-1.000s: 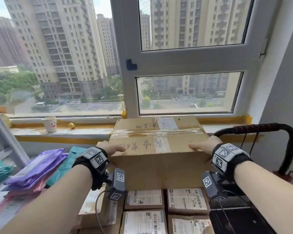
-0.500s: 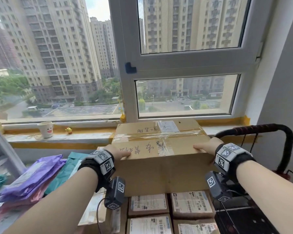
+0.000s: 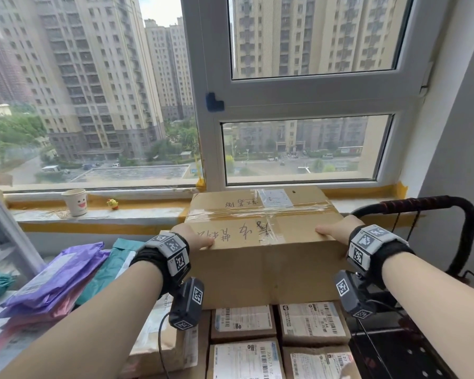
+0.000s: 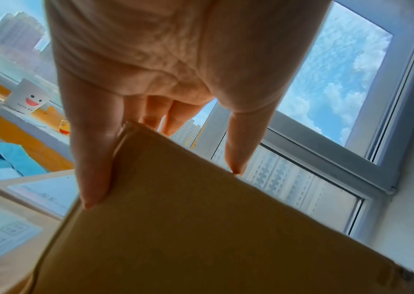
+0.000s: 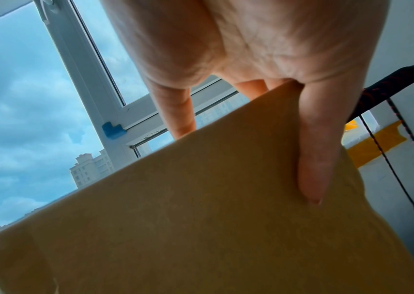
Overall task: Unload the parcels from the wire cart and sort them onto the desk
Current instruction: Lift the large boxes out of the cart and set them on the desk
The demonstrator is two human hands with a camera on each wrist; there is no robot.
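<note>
A large taped cardboard box [image 3: 263, 258] with handwriting on its top is in front of me, over rows of small labelled boxes [image 3: 312, 321]. My left hand [image 3: 195, 239] grips its near left top corner, thumb on top. In the left wrist view the fingers [image 4: 92, 159] lie down the side of the box [image 4: 200, 228]. My right hand [image 3: 337, 231] grips the near right top corner the same way, with its fingers [image 5: 316, 149] against the side of the box [image 5: 200, 218]. The box's underside is hidden.
The cart's black handle [image 3: 449, 203] arches at the right over its dark frame [image 3: 394, 351]. Purple mailers [image 3: 58, 274] and a teal one [image 3: 115, 263] are stacked at the left. A paper cup [image 3: 75, 202] and a small duck toy [image 3: 112, 203] stand on the sill.
Both hands keep the same hold on the large box. The box has shifted only slightly; my view has moved a little.
</note>
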